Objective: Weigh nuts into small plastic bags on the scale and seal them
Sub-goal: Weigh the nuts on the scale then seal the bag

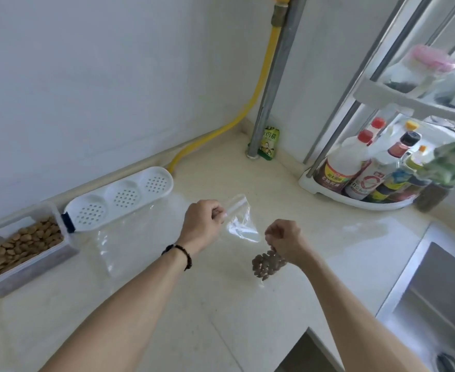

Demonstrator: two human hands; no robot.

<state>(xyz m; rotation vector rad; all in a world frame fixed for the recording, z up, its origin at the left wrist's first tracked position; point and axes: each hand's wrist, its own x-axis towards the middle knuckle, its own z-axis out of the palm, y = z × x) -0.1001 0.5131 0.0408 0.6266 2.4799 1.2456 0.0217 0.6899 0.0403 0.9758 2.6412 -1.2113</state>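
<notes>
A home kitchen corner. A pale stone countertop (247, 304) meets white walls, with a stainless-steel sink (435, 299) set into it at the right. A yellow gas hose (261, 84) runs down the wall beside a grey metal pipe (274, 84). A tiered corner rack (365, 194) holds sauce and condiment bottles (355, 167), with lidded jars (419, 68) on its upper shelf. A green seasoning packet (270, 142) stands in the corner.
</notes>
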